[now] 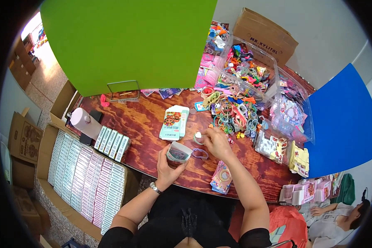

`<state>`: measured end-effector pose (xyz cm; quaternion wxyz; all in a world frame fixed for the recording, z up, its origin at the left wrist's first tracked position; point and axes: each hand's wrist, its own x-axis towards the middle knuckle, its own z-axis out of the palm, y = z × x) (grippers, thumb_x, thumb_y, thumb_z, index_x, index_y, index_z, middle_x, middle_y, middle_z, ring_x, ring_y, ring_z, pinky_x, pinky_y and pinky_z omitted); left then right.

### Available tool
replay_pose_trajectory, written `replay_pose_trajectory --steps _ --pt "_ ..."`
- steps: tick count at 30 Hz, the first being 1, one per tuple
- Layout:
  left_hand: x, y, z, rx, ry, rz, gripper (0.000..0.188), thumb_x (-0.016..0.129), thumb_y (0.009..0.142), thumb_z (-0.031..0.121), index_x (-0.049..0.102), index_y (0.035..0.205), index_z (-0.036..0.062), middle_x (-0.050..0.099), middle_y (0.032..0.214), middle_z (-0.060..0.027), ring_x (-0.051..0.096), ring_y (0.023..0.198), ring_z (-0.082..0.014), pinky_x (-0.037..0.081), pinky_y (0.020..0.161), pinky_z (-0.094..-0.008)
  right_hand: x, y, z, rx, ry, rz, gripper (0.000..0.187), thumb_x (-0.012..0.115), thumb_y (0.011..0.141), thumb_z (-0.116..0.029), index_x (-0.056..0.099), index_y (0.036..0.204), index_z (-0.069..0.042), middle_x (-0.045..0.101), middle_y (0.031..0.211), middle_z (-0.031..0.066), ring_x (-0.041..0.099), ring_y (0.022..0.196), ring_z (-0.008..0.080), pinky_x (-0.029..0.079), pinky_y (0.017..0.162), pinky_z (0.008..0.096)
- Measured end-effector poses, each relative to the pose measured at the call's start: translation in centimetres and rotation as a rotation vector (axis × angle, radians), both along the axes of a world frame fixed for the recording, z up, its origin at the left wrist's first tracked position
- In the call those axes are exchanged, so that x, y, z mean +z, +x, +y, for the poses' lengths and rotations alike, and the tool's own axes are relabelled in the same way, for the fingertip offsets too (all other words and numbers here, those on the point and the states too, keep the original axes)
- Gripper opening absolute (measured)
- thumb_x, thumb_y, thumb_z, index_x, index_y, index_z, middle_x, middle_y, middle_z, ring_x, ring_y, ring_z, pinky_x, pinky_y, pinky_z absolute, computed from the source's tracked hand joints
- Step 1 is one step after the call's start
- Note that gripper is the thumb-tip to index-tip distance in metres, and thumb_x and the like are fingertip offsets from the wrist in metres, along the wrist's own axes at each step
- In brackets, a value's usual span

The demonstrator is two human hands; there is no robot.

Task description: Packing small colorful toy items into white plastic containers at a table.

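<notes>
A small open box (178, 153) is grasped in the left hand (166, 167) while a trinket (199, 138) is pinched by the right hand (216, 142) at one o'clock — filling seems underway, and careful lowering into the box is called for.

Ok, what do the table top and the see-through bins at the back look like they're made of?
Table top: probably varnished wood, reddish-brown with swirling grain and a sheen. Bins: likely clear rigid plastic, since the colourful bands show through the walls.
</notes>
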<state>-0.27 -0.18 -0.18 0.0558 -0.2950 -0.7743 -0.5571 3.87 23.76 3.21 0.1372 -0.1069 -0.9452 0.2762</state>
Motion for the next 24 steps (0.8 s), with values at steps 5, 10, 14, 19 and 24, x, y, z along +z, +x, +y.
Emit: replay_pose_trajectory --steps 5,10,14,19,24 --pt "0.1 -0.1 0.0 -0.003 0.012 0.010 0.080 0.090 0.070 0.017 0.047 0.135 -0.0018 0.057 0.119 -0.0190 0.062 0.108 -0.0333 0.052 0.091 -0.0407 1.7 1.0 -1.0 0.042 -0.020 0.046 0.017 0.062 0.089 -0.005 0.069 0.104 -0.004 0.068 0.089 0.0164 0.068 0.087 0.0343 0.053 0.073 0.0438" --pt "0.2 0.0 0.2 -0.002 0.036 -0.010 0.080 0.090 0.070 0.018 0.048 0.135 -0.0016 0.058 0.118 -0.0188 0.062 0.107 -0.0333 0.051 0.091 -0.0409 1.3 1.6 -0.9 0.023 -0.388 -0.175 0.017 0.060 0.094 -0.007 0.068 0.107 0.000 0.074 0.088 0.0122 0.073 0.078 0.0213 0.056 0.068 0.0361" --pt "-0.1 -0.1 -0.1 0.011 0.009 0.002 0.080 0.091 0.071 0.018 0.046 0.134 -0.0003 0.059 0.118 -0.0151 0.063 0.108 -0.0271 0.051 0.093 -0.0378 2.5 1.6 -1.0 0.068 -0.364 -0.236 0.018 0.057 0.096 -0.007 0.067 0.107 0.002 0.076 0.089 0.0108 0.074 0.079 0.0153 0.056 0.066 0.0325" --pt "-0.2 -0.1 0.2 0.000 0.022 0.004 0.079 0.091 0.071 0.018 0.047 0.134 -0.0002 0.059 0.118 -0.0146 0.063 0.108 -0.0262 0.051 0.093 -0.0373 0.6 1.7 -1.1 0.118 -0.128 -0.268 0.024 0.065 0.089 -0.022 0.067 0.104 -0.002 0.073 0.091 0.0197 0.072 0.082 0.0332 0.055 0.074 0.0452" --pt "-0.1 -0.1 0.0 0.007 0.016 0.013 0.078 0.091 0.071 0.017 0.048 0.134 0.0002 0.059 0.117 -0.0144 0.063 0.107 -0.0259 0.052 0.093 -0.0368 0.1 1.5 -2.5 0.017 0.173 -0.438 0.028 0.070 0.087 -0.028 0.065 0.098 -0.003 0.070 0.097 0.0205 0.069 0.092 0.0385 0.053 0.079 0.0502"
